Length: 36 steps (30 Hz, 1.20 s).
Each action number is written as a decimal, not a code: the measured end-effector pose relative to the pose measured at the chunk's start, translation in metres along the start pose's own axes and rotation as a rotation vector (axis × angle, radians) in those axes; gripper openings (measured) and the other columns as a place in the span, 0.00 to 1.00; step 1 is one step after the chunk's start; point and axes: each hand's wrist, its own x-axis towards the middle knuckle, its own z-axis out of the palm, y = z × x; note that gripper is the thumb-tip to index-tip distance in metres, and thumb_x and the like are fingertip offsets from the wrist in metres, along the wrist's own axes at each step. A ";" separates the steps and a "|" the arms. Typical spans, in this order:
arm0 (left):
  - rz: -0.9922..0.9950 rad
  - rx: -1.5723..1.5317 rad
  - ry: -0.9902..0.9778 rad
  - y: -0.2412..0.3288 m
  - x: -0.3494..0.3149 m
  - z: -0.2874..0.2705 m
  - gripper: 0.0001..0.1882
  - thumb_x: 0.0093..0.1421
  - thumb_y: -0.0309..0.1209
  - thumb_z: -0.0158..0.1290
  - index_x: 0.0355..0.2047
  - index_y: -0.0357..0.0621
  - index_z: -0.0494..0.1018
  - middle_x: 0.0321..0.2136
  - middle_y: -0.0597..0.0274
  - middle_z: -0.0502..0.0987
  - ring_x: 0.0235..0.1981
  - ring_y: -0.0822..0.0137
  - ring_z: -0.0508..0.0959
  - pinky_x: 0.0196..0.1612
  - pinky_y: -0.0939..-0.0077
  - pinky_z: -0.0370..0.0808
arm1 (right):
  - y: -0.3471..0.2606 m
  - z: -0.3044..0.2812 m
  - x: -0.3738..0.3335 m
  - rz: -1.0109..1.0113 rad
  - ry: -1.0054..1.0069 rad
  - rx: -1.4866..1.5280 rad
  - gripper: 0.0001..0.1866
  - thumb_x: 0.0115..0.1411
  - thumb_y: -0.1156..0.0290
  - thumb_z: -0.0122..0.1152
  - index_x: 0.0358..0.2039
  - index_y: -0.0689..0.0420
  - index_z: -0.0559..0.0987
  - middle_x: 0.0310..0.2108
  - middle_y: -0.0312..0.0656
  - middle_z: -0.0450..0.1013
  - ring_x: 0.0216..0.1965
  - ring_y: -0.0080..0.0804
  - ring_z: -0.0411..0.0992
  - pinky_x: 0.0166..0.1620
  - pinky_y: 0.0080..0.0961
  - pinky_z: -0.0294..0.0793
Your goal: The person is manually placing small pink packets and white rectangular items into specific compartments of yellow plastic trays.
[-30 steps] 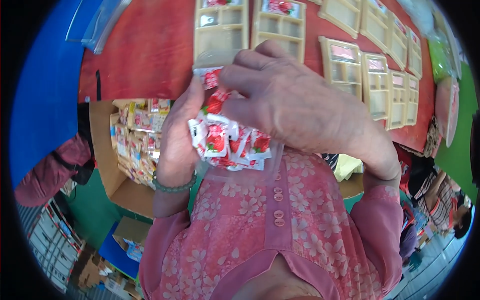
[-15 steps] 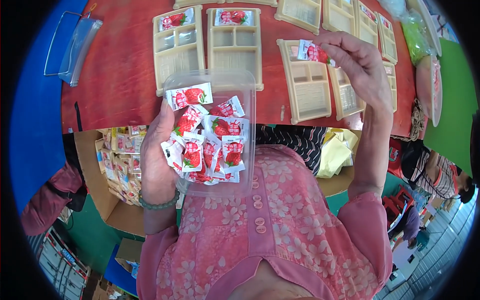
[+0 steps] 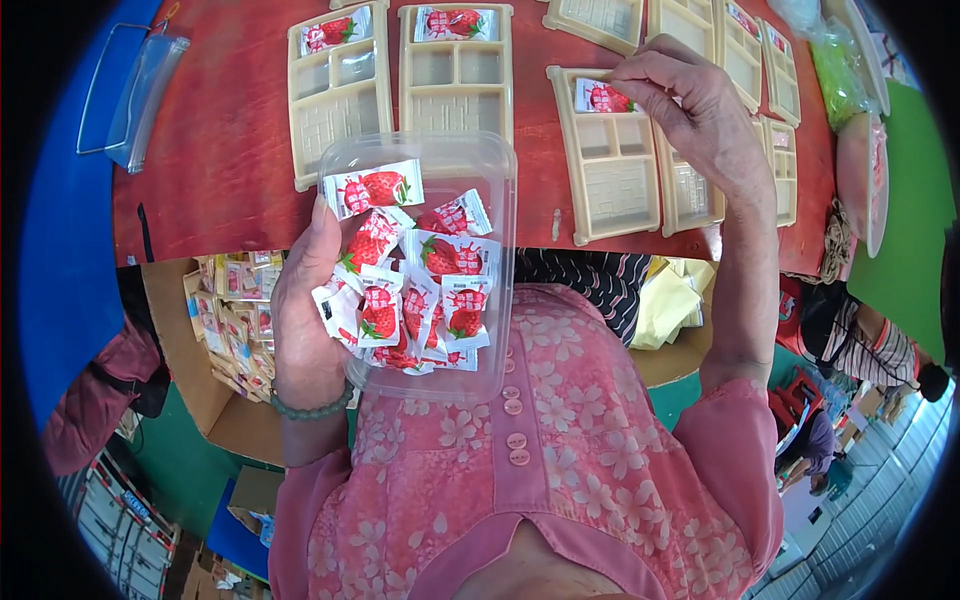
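My left hand [image 3: 312, 310] grips the left side of a clear plastic tub [image 3: 508, 300] full of small white sachets [image 3: 458, 255] printed with red strawberries. At the top end of a beige compartment tray [image 3: 653, 195], my right hand [image 3: 700, 115] pinches the right end of one strawberry sachet [image 3: 603, 97]. That sachet lies within the tray's long top compartment; its right end is hidden by my fingers. Two more beige trays, the left tray [image 3: 340, 110] and the middle tray [image 3: 456, 105], each hold a strawberry sachet in the top compartment. Their other compartments hold nothing.
Several more beige trays [image 3: 692, 195] stand at the right and far side of the red table [image 3: 220, 120]. A clear pouch [image 3: 150, 100] lies far left. Below the table edge are a cardboard box [image 3: 180, 340] of packets and yellow sheets [image 3: 668, 310]. Other people appear at right.
My right hand has lowered the strawberry sachet from above the tray into its top compartment, still pinching its end. My left hand keeps hold of the tub. The whole view has shifted slightly.
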 end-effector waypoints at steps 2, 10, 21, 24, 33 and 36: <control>-0.004 0.008 0.010 0.002 0.002 0.000 0.27 0.72 0.45 0.43 0.58 0.32 0.66 0.50 0.50 0.77 0.47 0.63 0.80 0.50 0.66 0.79 | -0.021 0.001 0.002 -0.018 0.060 -0.100 0.08 0.62 0.76 0.60 0.41 0.62 0.80 0.37 0.43 0.75 0.40 0.34 0.75 0.43 0.26 0.73; -0.006 0.016 -0.183 0.000 0.007 0.000 0.27 0.74 0.44 0.38 0.60 0.33 0.64 0.50 0.52 0.77 0.47 0.65 0.80 0.50 0.69 0.79 | -0.035 0.016 -0.003 -0.115 0.087 -0.276 0.08 0.58 0.78 0.63 0.39 0.62 0.81 0.36 0.44 0.75 0.38 0.41 0.75 0.40 0.32 0.74; -0.107 0.282 -0.324 -0.007 0.010 0.022 0.26 0.73 0.41 0.44 0.63 0.37 0.61 0.50 0.61 0.76 0.47 0.74 0.79 0.47 0.77 0.77 | -0.094 0.002 -0.012 -0.174 0.165 -0.036 0.11 0.52 0.76 0.67 0.37 0.62 0.81 0.36 0.43 0.74 0.38 0.42 0.73 0.41 0.34 0.72; -0.163 0.302 -0.444 -0.007 0.012 0.025 0.26 0.73 0.40 0.43 0.65 0.36 0.59 0.54 0.60 0.73 0.53 0.73 0.74 0.55 0.76 0.72 | -0.116 0.019 -0.010 -0.258 0.062 -0.041 0.16 0.45 0.71 0.69 0.38 0.57 0.81 0.33 0.40 0.70 0.38 0.40 0.69 0.43 0.34 0.68; -0.095 0.429 -0.480 -0.025 0.013 0.041 0.29 0.73 0.45 0.40 0.65 0.34 0.59 0.59 0.60 0.68 0.61 0.71 0.66 0.64 0.73 0.61 | -0.127 0.035 -0.035 -0.167 0.012 -0.311 0.14 0.47 0.72 0.60 0.37 0.59 0.77 0.37 0.38 0.67 0.44 0.38 0.65 0.54 0.41 0.63; -0.181 0.453 -0.495 -0.018 0.020 0.029 0.29 0.74 0.46 0.39 0.64 0.35 0.61 0.57 0.60 0.70 0.58 0.73 0.69 0.61 0.75 0.65 | -0.128 0.044 -0.032 -0.165 -0.004 -0.168 0.13 0.47 0.73 0.61 0.36 0.58 0.78 0.40 0.37 0.70 0.48 0.37 0.65 0.56 0.44 0.60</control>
